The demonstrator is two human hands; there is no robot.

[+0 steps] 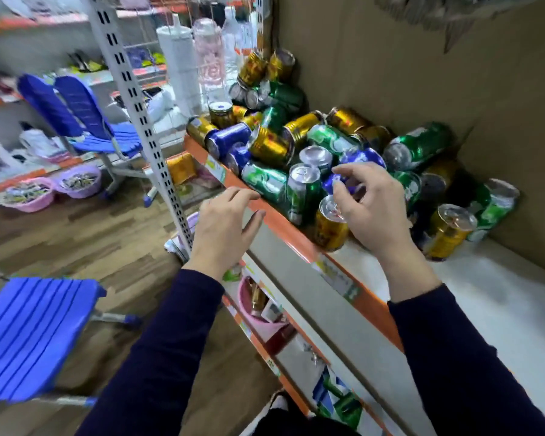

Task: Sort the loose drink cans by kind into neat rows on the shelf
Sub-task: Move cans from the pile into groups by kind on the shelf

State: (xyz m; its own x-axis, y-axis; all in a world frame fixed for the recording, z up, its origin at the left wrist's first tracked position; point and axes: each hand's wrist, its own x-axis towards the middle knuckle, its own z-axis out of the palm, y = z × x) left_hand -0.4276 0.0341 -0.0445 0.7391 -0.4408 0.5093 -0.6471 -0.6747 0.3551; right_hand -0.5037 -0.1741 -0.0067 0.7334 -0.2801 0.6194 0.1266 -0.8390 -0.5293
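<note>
Shelf [283,225] heaped with loose cans [269,146], pink tub [243,295] below holding boxes [271,311]

Glossy metal cans [299,146]; matt white shelf [497,306]; wood-look floor [76,234].

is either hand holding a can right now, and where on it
Left hand holds nothing; it hovers at the shelf edge. Right hand curls over a blue can from above, but whether the fingers actually grip it cannot be told.
</note>
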